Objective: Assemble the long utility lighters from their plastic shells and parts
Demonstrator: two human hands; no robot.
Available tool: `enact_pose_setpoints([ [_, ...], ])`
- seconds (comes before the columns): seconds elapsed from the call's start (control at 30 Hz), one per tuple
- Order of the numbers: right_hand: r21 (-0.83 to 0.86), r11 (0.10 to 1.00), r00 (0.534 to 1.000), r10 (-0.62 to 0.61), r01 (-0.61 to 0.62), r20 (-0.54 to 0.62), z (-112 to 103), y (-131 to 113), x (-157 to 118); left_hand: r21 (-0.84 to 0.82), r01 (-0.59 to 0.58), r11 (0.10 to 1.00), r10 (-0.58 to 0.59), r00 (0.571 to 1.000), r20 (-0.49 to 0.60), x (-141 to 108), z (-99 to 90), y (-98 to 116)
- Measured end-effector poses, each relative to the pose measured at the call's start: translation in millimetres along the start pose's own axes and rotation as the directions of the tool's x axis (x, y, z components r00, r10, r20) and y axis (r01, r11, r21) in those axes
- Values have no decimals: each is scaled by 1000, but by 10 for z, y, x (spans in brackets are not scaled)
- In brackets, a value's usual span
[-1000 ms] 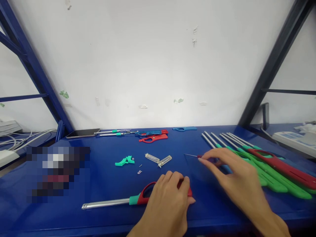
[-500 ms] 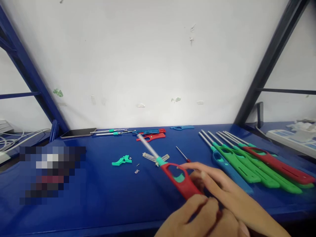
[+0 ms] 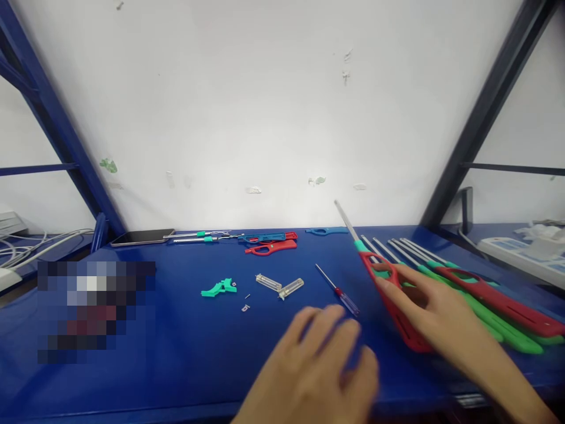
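My right hand point(image 3: 435, 300) grips a red lighter point(image 3: 397, 312) by its handle, tilted over the left side of the lighters lying at the right. Its metal tube points up and away from me. My left hand point(image 3: 313, 365) hangs over the front of the blue table point(image 3: 176, 359), fingers spread a little and slightly blurred, with nothing held. Just beyond it lie a screwdriver point(image 3: 338, 290) with a clear purple handle and two clear fuel tanks point(image 3: 290, 288). A green plastic part point(image 3: 220, 287) rests farther left beside small metal pieces point(image 3: 246, 308).
Several green and red lighters point(image 3: 498, 297) lie side by side at the right. Along the back are a phone point(image 3: 143, 237), metal rods point(image 3: 194, 239), a red shell point(image 3: 271, 247) and a blue shell point(image 3: 326, 231). A power strip point(image 3: 525, 253) sits far right.
The red lighter has moved right in my right hand, toward the row of lighters. My left hand has come off it and moved left, its fingers opening. The screwdriver's handle is now uncovered.
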State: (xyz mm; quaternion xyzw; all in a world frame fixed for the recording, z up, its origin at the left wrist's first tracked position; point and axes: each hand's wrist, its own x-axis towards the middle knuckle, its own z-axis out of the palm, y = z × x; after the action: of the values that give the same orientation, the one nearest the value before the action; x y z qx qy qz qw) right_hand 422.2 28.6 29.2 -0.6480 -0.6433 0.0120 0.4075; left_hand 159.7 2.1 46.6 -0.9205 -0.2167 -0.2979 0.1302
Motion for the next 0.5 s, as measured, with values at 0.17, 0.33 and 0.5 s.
enact_pose_setpoints([
  [0.17, -277, 959, 997, 66, -55, 32, 93, 150, 73, 117, 240, 964, -267, 890, 370, -119, -147, -390],
  [0.33, -357, 934, 999, 15, -4, 30, 171, 202, 68, 147, 512, 846, -533, 806, 259, -216, -339, -801],
  [0.5, -431, 895, 994, -108, 111, 33, 132, 142, 174, 245, 708, 662, -742, 666, 78, -366, -584, -1121],
])
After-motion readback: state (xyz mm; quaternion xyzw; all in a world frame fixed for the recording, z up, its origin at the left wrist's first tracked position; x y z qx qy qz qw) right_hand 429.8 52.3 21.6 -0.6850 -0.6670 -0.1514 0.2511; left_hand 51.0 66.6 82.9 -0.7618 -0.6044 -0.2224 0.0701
